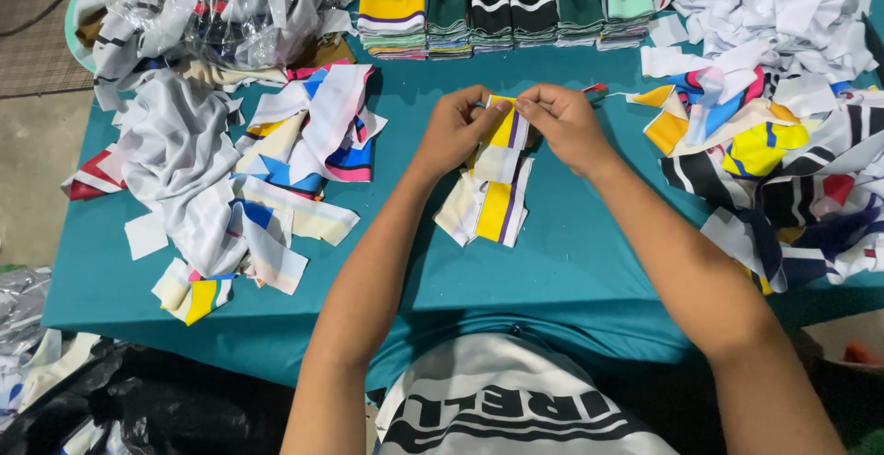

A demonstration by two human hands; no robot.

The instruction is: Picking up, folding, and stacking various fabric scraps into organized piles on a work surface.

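Both hands met mid-table: left hand (pixel 453 128) and right hand (pixel 564 123) had fingers clamped on the top edge of a striped fabric strip (pixel 488 188), its lower end lying on the teal table (pixel 571 262). Best kept taut, edges aligned. Loose scrap pile (pixel 239 169) left, mixed scraps (pixel 773 142) right, folded stacks (pixel 497 8) behind; nothing blocked the hands.

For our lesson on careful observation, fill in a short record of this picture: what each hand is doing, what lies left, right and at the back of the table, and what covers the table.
left hand: left hand pinches the top of a striped cloth strip
right hand: right hand pinches the same strip, close beside the left
left of table: loose heap of cloth scraps
right of table: second scrap heap
back: folded stacks of strips, in a row
table cover: teal cloth
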